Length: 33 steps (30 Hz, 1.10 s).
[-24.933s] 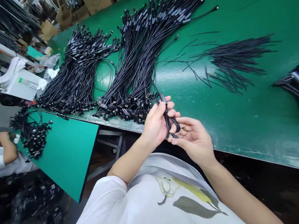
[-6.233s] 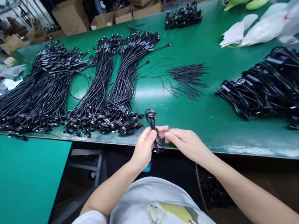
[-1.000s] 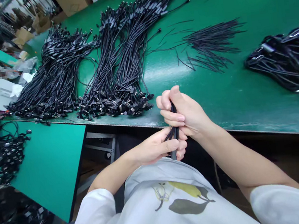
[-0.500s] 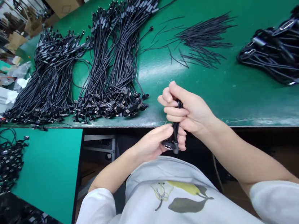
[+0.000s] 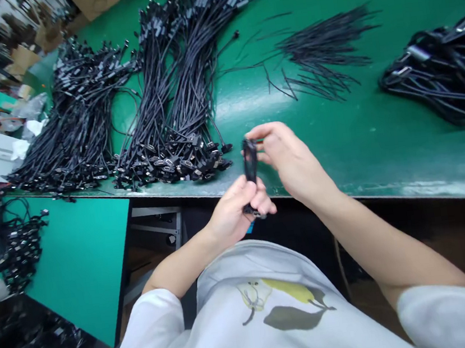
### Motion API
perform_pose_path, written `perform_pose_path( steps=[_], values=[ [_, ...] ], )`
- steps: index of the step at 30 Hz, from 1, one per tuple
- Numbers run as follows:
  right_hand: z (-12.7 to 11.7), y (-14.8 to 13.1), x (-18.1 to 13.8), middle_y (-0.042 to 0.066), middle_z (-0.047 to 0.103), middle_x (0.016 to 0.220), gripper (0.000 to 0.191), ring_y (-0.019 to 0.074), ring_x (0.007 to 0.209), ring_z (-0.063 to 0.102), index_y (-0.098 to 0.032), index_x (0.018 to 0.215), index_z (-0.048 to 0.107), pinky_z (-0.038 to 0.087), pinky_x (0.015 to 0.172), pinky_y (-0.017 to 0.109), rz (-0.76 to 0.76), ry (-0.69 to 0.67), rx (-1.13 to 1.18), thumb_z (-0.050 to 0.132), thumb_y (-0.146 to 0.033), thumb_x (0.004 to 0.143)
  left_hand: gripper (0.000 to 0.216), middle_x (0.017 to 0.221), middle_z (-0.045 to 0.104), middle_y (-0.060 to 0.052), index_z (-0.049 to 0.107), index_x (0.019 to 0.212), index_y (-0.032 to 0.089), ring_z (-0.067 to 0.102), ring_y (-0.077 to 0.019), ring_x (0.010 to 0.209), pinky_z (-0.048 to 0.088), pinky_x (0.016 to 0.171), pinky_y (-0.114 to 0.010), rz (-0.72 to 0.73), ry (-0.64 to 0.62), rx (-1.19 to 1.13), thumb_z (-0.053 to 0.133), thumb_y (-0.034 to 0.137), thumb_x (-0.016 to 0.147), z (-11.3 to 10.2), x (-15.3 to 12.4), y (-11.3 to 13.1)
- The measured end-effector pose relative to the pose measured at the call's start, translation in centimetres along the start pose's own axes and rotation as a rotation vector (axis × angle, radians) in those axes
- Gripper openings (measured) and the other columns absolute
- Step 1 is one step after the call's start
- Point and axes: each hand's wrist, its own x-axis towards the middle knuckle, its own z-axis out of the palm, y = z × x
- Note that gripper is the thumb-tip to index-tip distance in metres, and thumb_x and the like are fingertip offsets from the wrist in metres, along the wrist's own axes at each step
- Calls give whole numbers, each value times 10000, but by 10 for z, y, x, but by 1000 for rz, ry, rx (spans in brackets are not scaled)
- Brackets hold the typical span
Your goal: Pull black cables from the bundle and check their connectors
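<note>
A black cable (image 5: pixel 250 163), folded into a narrow upright loop, is held just in front of the green table's near edge. My left hand (image 5: pixel 239 206) is closed round its lower part, thumb on the near side. Dark connector ends (image 5: pixel 254 211) stick out below those fingers. At the top of the loop, my right hand (image 5: pixel 287 156) has its curled fingertips on the cable from the right. Some of its fingertips are hidden behind the loop, and blur hides whether a thin tie is there too.
Long bundles of black cables (image 5: pixel 188 89) with connector ends lie on the green table (image 5: pixel 340 149). Short thin black ties (image 5: pixel 327 44) are spread behind my right hand. Folded cables (image 5: pixel 441 75) are piled at the right. A lower green surface (image 5: pixel 81 254) bears more connectors at left.
My right hand has moved up from its fist round the cable to the loop's top. The loop now stands in view above my left hand, which has shifted slightly upward and left.
</note>
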Motion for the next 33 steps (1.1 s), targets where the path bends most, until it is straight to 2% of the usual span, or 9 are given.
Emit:
perform_pose_path(
  steps=[3, 6, 10, 15, 18, 21, 27, 29, 33],
  values=[
    [0, 7, -18, 95, 571, 1135, 362, 205, 1025, 598, -222, 1181, 577, 547, 865, 340, -409, 33, -499, 645, -418, 884, 126, 637, 446, 39, 603, 869, 158, 533, -84, 664, 483, 789, -235, 271, 165, -25, 517, 188, 956, 5, 7, 17],
    [5, 14, -28, 108, 595, 1092, 328, 195, 976, 609, -193, 1182, 590, 549, 831, 311, -711, -22, -810, 670, -214, 864, 152, 675, 464, 28, 594, 860, 157, 539, -89, 692, 470, 712, -212, 275, 211, -65, 488, 180, 966, 8, 13, 25],
    [6, 17, -25, 102, 629, 1029, 171, 165, 892, 629, -164, 1045, 613, 539, 752, 261, -825, -7, -915, 595, -103, 887, 109, 781, 556, 1, 585, 851, 155, 563, -102, 719, 433, 601, -201, 218, 220, -47, 551, 215, 934, 3, 16, 23],
    [-11, -3, -12, 110, 691, 1033, 188, 167, 774, 625, -138, 939, 632, 482, 669, 297, -1001, -289, -1105, 453, -80, 939, 141, 740, 574, 15, 592, 831, 149, 520, -87, 647, 409, 617, -205, 140, 259, 167, 658, 269, 862, -3, 15, 26],
    [-20, -18, -8, 116, 702, 1023, 279, 180, 755, 624, -134, 891, 651, 462, 658, 318, -1040, -455, -1174, 385, -71, 946, 131, 733, 557, 27, 592, 852, 144, 471, -74, 627, 381, 626, -203, 121, 252, 256, 649, 261, 861, -6, 14, 28],
    [-24, -26, -9, 114, 702, 1036, 303, 196, 808, 640, -145, 879, 657, 473, 664, 320, -955, -524, -1158, 369, -81, 949, 126, 747, 539, 29, 574, 852, 150, 448, -78, 643, 371, 646, -209, 128, 224, 354, 610, 266, 885, -7, 14, 26],
    [-13, -25, -18, 66, 687, 1042, 118, 165, 914, 652, -208, 984, 628, 530, 764, 269, -696, -377, -880, 516, -190, 955, 105, 836, 538, 15, 555, 899, 179, 500, -113, 820, 395, 812, -232, 359, 212, 550, 573, 281, 916, -2, 11, 17],
    [-6, -21, -22, 91, 685, 1039, 140, 182, 926, 647, -183, 997, 639, 535, 803, 290, -740, -329, -882, 520, -140, 936, 104, 833, 528, 16, 555, 917, 179, 489, -111, 799, 394, 800, -235, 316, 223, 526, 577, 280, 910, -2, 10, 16],
    [6, -10, -34, 158, 693, 942, 253, 243, 884, 642, -75, 958, 679, 548, 770, 349, -972, -371, -1075, 429, -62, 921, 119, 764, 495, 27, 526, 894, 174, 449, -96, 715, 376, 724, -231, 154, 187, 409, 574, 283, 901, -5, 8, 17]
  ],
)
